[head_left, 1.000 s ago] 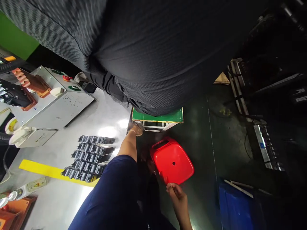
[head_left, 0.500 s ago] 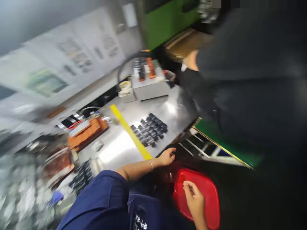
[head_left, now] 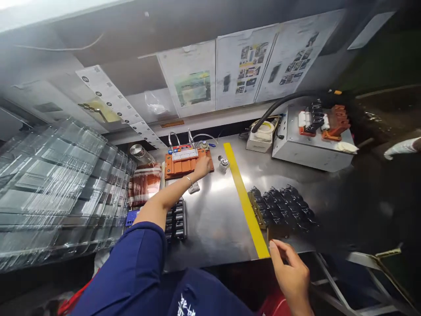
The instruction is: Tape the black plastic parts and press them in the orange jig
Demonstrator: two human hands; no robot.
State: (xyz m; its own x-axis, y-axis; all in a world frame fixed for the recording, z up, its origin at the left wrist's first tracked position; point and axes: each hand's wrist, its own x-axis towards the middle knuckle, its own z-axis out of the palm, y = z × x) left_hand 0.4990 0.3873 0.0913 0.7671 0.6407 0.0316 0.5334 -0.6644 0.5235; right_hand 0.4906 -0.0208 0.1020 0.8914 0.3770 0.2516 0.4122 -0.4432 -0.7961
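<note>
My left hand (head_left: 202,167) reaches across the steel table (head_left: 213,219) and rests on the right end of an orange fixture (head_left: 184,164). Its back faces me and the fingers are hidden. A bracelet sits on that wrist. Under my forearm lies a small row of black parts (head_left: 176,219). My right hand (head_left: 291,272) hovers at the table's front edge, fingers loosely apart and holding nothing, just below the near end of a yellow tape strip (head_left: 246,204). A cluster of black moulded parts (head_left: 283,208) lies just beyond it.
A tall stack of clear plastic trays (head_left: 55,188) fills the left. At the back right stands a grey control box (head_left: 309,140) with a black hose. Papers hang on the back wall (head_left: 243,66). Another person's white-gloved hand (head_left: 403,148) shows at the far right.
The view swung from the floor and red stool up to the table. My left hand moved from the table's edge to the orange fixture. My right hand left the stool and rose to the front edge.
</note>
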